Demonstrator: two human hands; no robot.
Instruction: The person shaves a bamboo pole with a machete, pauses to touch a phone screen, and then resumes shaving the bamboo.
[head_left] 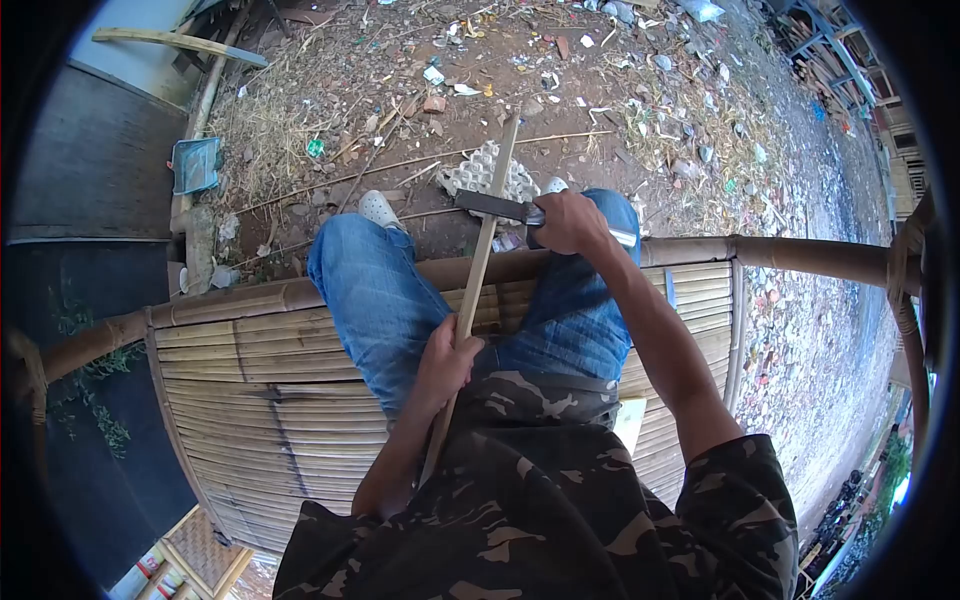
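My left hand [447, 358] is closed around a long, pale strip of wood or bamboo [480, 262]. The strip slants from beside my lap up between my knees, its far end over the ground. In my right hand [572, 222] is a broad-bladed knife [490, 207], its dark blade lying crosswise over the strip's upper part. A silvery piece, apparently the handle's end, shows past my fist; my fingers hide the rest of the grip. Beyond the blade, a grey egg tray [478, 170] lies on the ground, partly behind the strip.
I am seated on a bamboo-slat bench [300, 420] with a thick bamboo front rail [240, 302]. Litter and dry stalks cover the dirt ground [540, 70]. A blue-green plastic container [196, 165] stands at the left by a wall. A woven panel [205, 550] is at lower left.
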